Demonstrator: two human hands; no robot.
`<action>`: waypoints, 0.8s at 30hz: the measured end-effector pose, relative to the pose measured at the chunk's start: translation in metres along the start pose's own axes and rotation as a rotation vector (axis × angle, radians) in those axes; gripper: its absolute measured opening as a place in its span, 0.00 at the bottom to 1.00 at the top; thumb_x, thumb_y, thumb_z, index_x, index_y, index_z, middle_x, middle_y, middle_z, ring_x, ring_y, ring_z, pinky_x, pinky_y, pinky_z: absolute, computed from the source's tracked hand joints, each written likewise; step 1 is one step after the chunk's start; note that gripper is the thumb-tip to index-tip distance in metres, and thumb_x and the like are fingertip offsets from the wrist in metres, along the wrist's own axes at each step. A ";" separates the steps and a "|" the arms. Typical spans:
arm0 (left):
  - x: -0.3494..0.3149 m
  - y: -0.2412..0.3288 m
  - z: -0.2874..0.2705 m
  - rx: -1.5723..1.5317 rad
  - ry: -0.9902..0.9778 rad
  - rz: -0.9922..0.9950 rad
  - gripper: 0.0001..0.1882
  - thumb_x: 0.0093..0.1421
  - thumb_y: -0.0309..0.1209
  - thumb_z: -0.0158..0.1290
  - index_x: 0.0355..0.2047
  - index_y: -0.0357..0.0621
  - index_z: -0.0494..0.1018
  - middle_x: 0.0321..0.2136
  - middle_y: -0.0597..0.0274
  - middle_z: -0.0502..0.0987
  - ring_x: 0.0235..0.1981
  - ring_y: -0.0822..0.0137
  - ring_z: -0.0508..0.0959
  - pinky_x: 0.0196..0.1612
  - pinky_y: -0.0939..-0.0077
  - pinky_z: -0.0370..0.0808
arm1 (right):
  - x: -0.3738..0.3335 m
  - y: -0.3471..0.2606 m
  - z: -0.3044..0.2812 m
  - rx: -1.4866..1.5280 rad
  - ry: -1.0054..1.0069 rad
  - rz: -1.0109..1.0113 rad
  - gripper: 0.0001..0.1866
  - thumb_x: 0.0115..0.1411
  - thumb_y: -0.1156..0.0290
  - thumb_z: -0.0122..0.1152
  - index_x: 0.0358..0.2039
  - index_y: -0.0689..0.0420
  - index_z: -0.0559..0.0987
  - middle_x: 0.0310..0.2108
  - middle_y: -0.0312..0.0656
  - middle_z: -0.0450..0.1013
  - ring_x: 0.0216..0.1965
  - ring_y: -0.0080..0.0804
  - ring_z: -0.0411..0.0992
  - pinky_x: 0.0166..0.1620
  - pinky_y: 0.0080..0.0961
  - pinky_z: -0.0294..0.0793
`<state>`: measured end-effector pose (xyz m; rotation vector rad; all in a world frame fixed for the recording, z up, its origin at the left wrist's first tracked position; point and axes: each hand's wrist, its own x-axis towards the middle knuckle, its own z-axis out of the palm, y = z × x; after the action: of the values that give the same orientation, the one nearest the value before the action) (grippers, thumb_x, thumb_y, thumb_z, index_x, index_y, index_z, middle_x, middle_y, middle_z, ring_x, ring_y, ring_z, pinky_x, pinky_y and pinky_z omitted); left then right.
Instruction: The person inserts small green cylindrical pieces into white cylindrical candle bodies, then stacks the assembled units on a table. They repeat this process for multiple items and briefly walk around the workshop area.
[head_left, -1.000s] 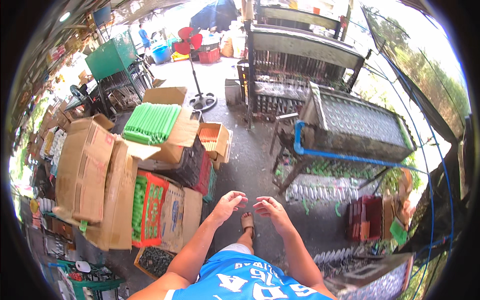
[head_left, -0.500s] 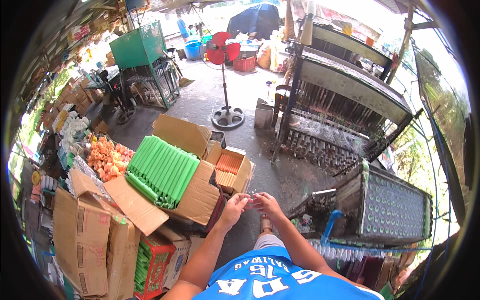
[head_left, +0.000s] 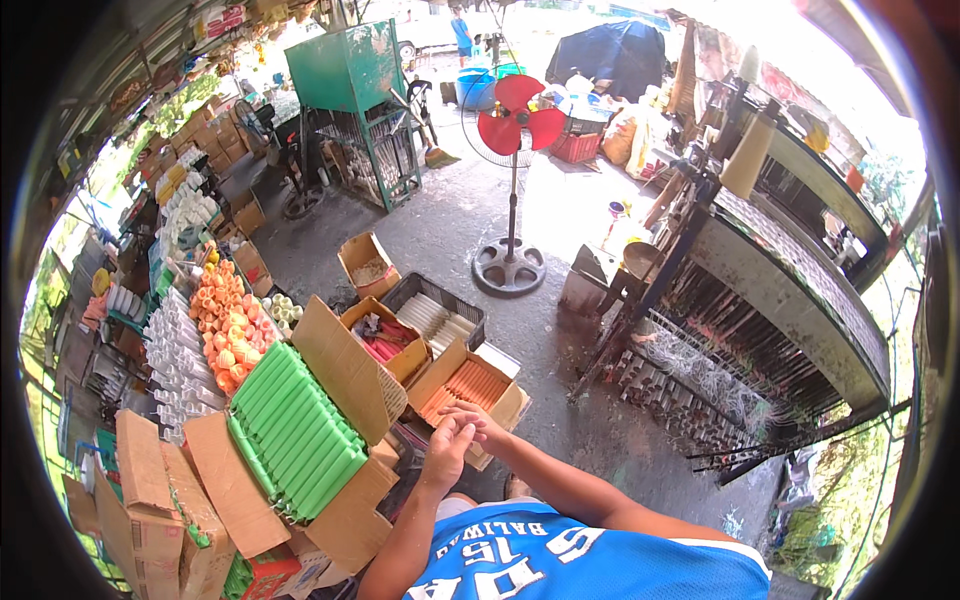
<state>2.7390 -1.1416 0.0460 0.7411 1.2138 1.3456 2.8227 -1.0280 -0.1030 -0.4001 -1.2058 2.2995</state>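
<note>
My left hand (head_left: 450, 450) and my right hand (head_left: 482, 426) meet in front of my body, fingers curled and pressed together. Whatever lies between the fingertips, if anything, is too small to make out. Just beyond them sits a small carton (head_left: 512, 408) holding orange candle-like sticks (head_left: 468, 388). To the left, an open carton (head_left: 345, 345) is heaped with long green candle-like sticks (head_left: 297, 430), laid side by side. Neither hand visibly touches the cartons.
A black crate (head_left: 478, 318) of white sticks and a carton (head_left: 408, 362) of red pieces stand beyond. Orange shaped pieces (head_left: 232, 320) lie at left. A red-bladed fan (head_left: 512, 200) stands ahead, a green machine (head_left: 350, 75) far left, a large moulding rack (head_left: 770, 290) at right.
My view has turned right, so the cartons and fan sit differently. My hands have come closer together, the right one now overlapping the left, near the carton of orange sticks.
</note>
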 end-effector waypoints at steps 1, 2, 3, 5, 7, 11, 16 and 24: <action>0.014 -0.003 -0.004 0.008 -0.001 0.012 0.12 0.75 0.28 0.46 0.53 0.35 0.72 0.46 0.55 0.81 0.43 0.69 0.81 0.53 0.71 0.78 | 0.012 -0.011 -0.006 -0.030 -0.003 0.004 0.18 0.70 0.65 0.60 0.56 0.60 0.76 0.44 0.33 0.75 0.48 0.21 0.74 0.49 0.20 0.76; 0.028 -0.004 -0.002 -0.026 0.020 0.021 0.11 0.75 0.28 0.46 0.53 0.36 0.72 0.46 0.55 0.81 0.43 0.69 0.82 0.53 0.71 0.78 | 0.023 -0.020 -0.011 -0.060 -0.002 0.006 0.19 0.69 0.65 0.60 0.56 0.60 0.76 0.45 0.33 0.75 0.48 0.22 0.75 0.49 0.20 0.76; 0.042 -0.002 -0.002 -0.056 0.038 0.037 0.11 0.76 0.28 0.46 0.53 0.37 0.73 0.46 0.56 0.81 0.43 0.69 0.82 0.53 0.72 0.78 | 0.035 -0.028 -0.012 0.006 0.091 0.074 0.18 0.70 0.66 0.60 0.56 0.61 0.77 0.47 0.35 0.76 0.49 0.23 0.76 0.49 0.21 0.78; 0.073 0.005 0.000 -0.109 0.067 0.096 0.11 0.76 0.29 0.45 0.52 0.41 0.73 0.45 0.59 0.81 0.42 0.71 0.82 0.51 0.75 0.79 | 0.058 -0.044 -0.026 -0.038 0.105 0.079 0.17 0.70 0.67 0.59 0.55 0.61 0.77 0.47 0.36 0.77 0.49 0.23 0.77 0.48 0.22 0.79; 0.098 0.006 -0.003 -0.105 0.121 0.113 0.11 0.76 0.30 0.45 0.52 0.42 0.74 0.45 0.60 0.81 0.41 0.72 0.81 0.50 0.76 0.79 | 0.072 -0.074 -0.030 -0.093 0.134 0.121 0.15 0.71 0.66 0.58 0.54 0.60 0.78 0.45 0.36 0.78 0.45 0.23 0.78 0.45 0.23 0.79; 0.146 0.009 0.003 -0.139 0.199 0.107 0.11 0.75 0.33 0.47 0.52 0.45 0.74 0.46 0.61 0.81 0.41 0.73 0.82 0.48 0.76 0.77 | 0.092 -0.116 -0.071 -0.081 0.322 0.248 0.17 0.72 0.61 0.58 0.52 0.60 0.79 0.44 0.38 0.79 0.43 0.27 0.78 0.46 0.26 0.80; 0.217 0.001 0.012 -0.162 0.235 0.048 0.11 0.75 0.35 0.48 0.52 0.46 0.74 0.46 0.62 0.82 0.41 0.72 0.82 0.47 0.77 0.77 | 0.101 -0.180 -0.137 -0.148 0.392 0.318 0.15 0.72 0.58 0.59 0.49 0.54 0.81 0.38 0.34 0.80 0.40 0.25 0.78 0.43 0.23 0.76; 0.372 0.005 0.056 -0.185 0.357 -0.025 0.10 0.75 0.33 0.47 0.50 0.48 0.75 0.45 0.65 0.81 0.41 0.75 0.81 0.45 0.79 0.73 | 0.187 -0.231 -0.288 -0.191 0.474 0.474 0.16 0.73 0.56 0.54 0.51 0.52 0.80 0.43 0.37 0.82 0.42 0.28 0.78 0.47 0.30 0.73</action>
<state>2.7228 -0.7708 -0.0144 0.3617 1.3465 1.5903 2.8743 -0.6185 -0.0782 -1.3409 -1.1702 2.2609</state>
